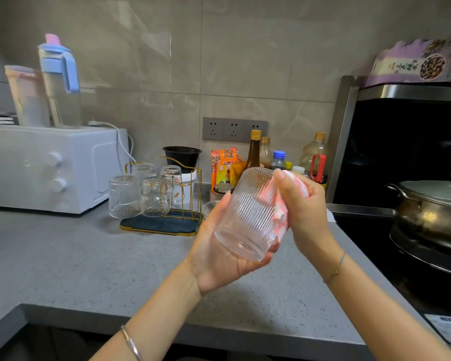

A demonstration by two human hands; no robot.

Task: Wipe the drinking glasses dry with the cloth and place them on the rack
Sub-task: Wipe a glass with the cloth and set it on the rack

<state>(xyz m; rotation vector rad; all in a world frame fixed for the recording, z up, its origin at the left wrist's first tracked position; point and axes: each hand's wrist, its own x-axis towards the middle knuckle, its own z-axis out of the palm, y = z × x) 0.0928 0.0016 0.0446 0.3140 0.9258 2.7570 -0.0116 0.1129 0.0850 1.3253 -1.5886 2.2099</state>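
Leftmost, we logged one white microwave (pixel 44 168) against the wall, carrying two drink vessels: one pale tumbler (pixel 28 97) and one blue-lidded bottle (pixel 59 79). Just right of it stood one gold wire rack (pixel 190 194) on a dark mat (pixel 162 225), holding four glasses (pixel 124 195), all mouth-down. One black bowl (pixel 182 156) sat behind the rack, below a plate of three wall sockets (pixel 235 129).

At centre, the left hand (pixel 219 259) cradled one ribbed glass (pixel 248 214) from beneath, thumb and fingers wrapped round it. The glass was tilted, above the counter (pixel 89 261) and apart from the rack. The right hand (pixel 302 207) gripped one pink-and-white cloth (pixel 280 204), pressing it to the glass's right side; whether the cloth reached inside we could not tell.

Far right, one lidded metal pot (pixel 432 212) sat on the dark hob (pixel 375 230). Bare grey counter ran from the rack to the front edge, beneath both forearms.
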